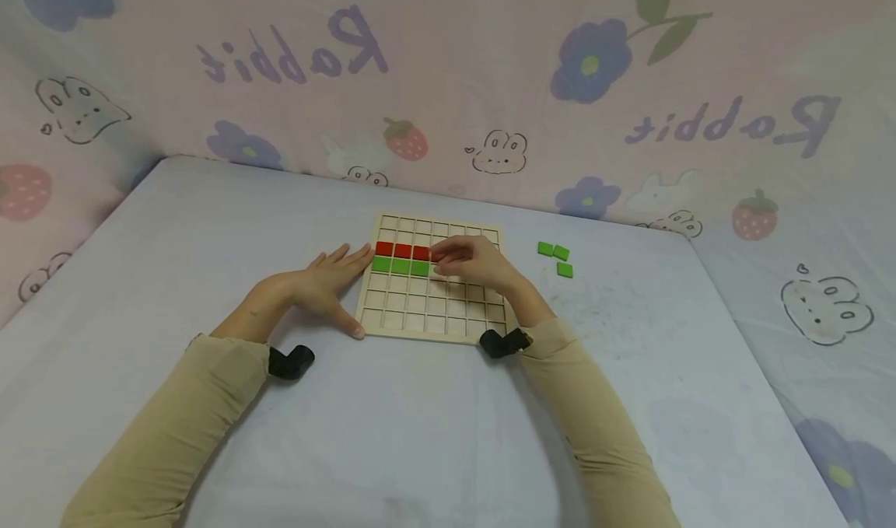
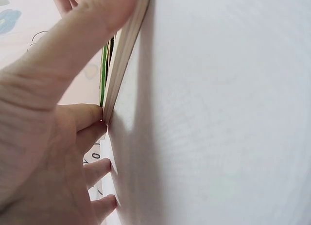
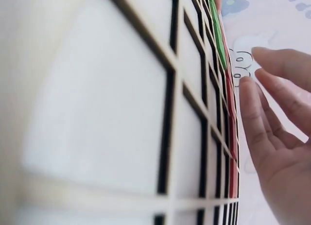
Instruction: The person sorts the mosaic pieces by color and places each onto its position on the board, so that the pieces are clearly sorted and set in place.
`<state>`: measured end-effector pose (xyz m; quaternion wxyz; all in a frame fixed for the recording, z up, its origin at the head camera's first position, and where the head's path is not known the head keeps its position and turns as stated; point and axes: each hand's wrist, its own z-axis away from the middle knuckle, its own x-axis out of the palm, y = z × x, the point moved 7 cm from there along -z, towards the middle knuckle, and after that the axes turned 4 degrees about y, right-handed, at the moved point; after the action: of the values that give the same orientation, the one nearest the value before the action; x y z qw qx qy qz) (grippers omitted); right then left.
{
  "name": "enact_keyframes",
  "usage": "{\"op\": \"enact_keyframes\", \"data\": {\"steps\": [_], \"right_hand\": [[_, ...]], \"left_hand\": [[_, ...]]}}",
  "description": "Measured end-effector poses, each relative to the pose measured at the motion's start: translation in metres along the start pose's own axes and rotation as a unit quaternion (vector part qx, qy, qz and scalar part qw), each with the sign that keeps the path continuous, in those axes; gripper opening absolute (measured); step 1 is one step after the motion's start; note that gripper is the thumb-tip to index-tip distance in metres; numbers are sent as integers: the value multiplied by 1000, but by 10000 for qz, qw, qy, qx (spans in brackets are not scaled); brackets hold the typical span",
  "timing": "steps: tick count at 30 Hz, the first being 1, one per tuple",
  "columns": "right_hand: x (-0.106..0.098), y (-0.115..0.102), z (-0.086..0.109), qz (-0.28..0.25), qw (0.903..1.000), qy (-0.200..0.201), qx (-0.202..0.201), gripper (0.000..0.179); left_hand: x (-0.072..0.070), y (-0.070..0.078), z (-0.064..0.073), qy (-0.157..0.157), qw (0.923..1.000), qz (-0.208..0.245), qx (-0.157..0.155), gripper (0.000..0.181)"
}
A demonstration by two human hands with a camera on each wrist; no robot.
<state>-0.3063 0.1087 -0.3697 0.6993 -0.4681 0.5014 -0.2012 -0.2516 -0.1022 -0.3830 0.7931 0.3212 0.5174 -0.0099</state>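
Observation:
A pale wooden grid board lies flat on the table. A row of red tiles fills cells from its left edge, with a row of green tiles directly below. My left hand spreads its fingers against the board's left side, thumb at the near corner. Over the right end of the coloured rows hovers my right hand, partly covering the last red tile. In the right wrist view its fingers and thumb are apart, with nothing visible between them.
Several loose green tiles lie on the table to the right of the board. A white cloth covers the table, and a printed rabbit-and-flower curtain hangs behind it. Each wrist carries a black camera mount.

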Motion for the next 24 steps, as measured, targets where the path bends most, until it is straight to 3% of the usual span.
{"op": "enact_keyframes", "data": {"steps": [12, 24], "right_hand": [[-18, 6, 12, -371, 9989, 275, -64, 40], [-32, 16, 21, -298, 9983, 491, 118, 43]], "left_hand": [[1, -1, 1, 7, 10000, 8, 61, 128], [0, 2, 1, -5, 10000, -8, 38, 128]]}}
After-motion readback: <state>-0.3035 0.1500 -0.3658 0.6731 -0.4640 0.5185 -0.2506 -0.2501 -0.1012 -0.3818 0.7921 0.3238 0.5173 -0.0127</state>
